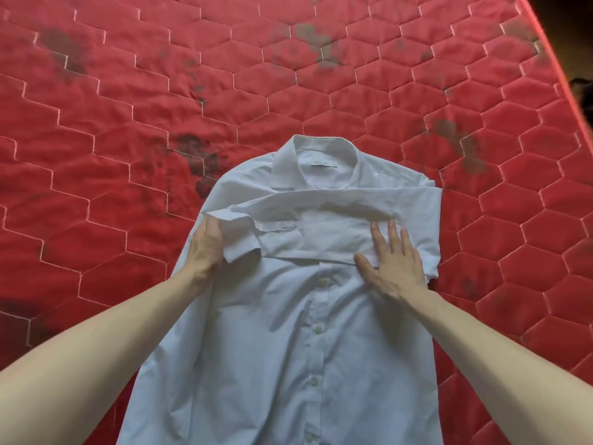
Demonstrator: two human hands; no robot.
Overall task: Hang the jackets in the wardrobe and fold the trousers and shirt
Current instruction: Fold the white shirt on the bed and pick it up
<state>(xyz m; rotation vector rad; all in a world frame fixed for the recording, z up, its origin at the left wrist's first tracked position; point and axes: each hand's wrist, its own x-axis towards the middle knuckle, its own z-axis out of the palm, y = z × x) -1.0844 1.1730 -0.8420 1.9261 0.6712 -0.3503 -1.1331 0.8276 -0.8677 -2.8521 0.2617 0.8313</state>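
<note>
Both forearms reach over the shirt (288,332), face-up on the mattress (128,91). Left hand (207,245) grips a folded sleeve (244,232); right hand (394,264) lies flat, fingers spread, pressing the other. Body fold remains; trousers and jackets are out of view.

Soft, even daylight lay over the red mattress (321,75) in front of me, without glare. My white shirt (272,332) looked pale bluish, its creases lightly shaded. The wide lens bent the mattress's quilted seams near the edges, and the corner beyond its right edge was dark.
</note>
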